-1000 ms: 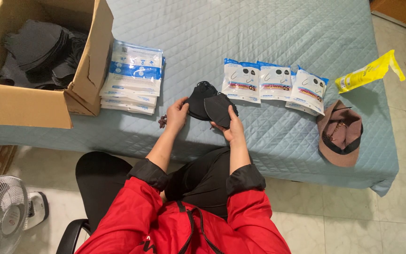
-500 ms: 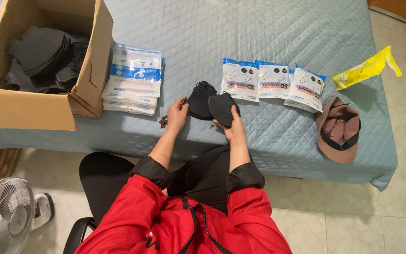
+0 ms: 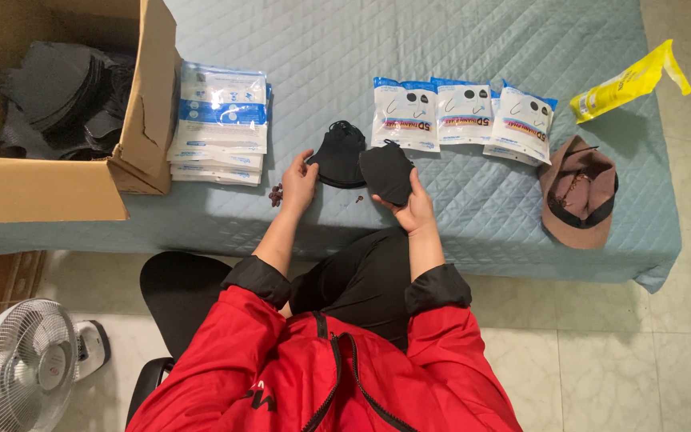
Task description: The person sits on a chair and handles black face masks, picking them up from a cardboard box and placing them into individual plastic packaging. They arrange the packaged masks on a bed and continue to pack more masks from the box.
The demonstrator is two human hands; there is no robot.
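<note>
Black mask held upright in right hand.

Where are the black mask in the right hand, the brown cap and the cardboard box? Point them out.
black mask [image 3: 385, 172], head view, middle of its panel
brown cap [image 3: 577, 192], head view, its crown
cardboard box [image 3: 41, 190], head view, near flap

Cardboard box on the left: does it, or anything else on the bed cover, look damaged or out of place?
The cardboard box has a small tear in its right side wall. A brown cap lies upside down near the bed's right edge. The three white packets overlap unevenly, not in a straight row. Otherwise nothing stands out.
</note>
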